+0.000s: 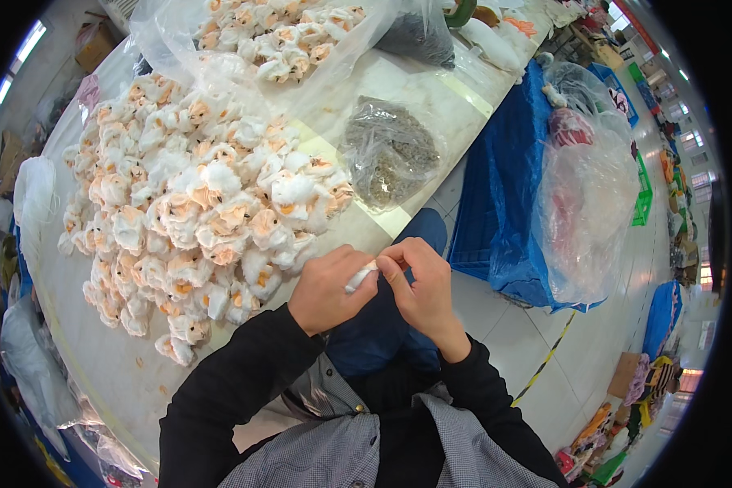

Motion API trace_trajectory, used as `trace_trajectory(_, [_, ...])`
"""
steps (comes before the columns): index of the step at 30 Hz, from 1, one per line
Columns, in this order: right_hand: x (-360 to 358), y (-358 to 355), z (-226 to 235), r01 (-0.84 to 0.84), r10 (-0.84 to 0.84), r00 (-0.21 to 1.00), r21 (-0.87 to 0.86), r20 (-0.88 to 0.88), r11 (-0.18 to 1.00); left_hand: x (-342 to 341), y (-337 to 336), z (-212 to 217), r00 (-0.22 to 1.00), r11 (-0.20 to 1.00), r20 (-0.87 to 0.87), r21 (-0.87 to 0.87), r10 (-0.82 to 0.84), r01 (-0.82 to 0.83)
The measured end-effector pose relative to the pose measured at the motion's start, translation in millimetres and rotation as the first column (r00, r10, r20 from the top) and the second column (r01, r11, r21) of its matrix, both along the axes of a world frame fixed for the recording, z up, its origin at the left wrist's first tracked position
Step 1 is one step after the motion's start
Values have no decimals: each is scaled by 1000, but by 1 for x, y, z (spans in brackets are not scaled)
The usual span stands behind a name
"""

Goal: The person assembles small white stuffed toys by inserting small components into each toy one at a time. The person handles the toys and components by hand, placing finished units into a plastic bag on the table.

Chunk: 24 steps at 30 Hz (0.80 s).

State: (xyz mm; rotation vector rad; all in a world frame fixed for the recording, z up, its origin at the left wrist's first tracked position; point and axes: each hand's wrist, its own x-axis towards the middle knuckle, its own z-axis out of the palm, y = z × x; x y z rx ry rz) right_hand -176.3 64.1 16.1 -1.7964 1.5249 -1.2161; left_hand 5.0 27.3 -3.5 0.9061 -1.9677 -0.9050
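My left hand [327,291] is closed around a small white piece [360,276] that looks soft, with a pale peach tip. Against that tip my right hand [423,291] pinches with thumb and forefinger. Exactly what the right fingertips grip is too small to make out. Both hands are close together over my lap, just off the table's near edge. Left of them spreads a big heap of small white and peach fluffy plush pieces [195,203], several with dark and orange bits.
A clear bag of grey-brown grains [390,154] lies on the pale table [321,110] beyond my hands. Behind the heap, a clear plastic bag [167,37] holds more plush pieces. On the right stands a blue-lined crate [504,195] with a stuffed clear bag [590,195].
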Motion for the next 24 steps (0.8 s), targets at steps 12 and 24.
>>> trace_trajectory(12, [-15,-26,17,-41,-52,934,-249,-354,968,0,2,2,991,991,-71,77,112,-107])
trace_trajectory(24, [-23,-100,2,0,-180,806,-304,-564,953,1,-2,4,977,971,-128,193,168,-142])
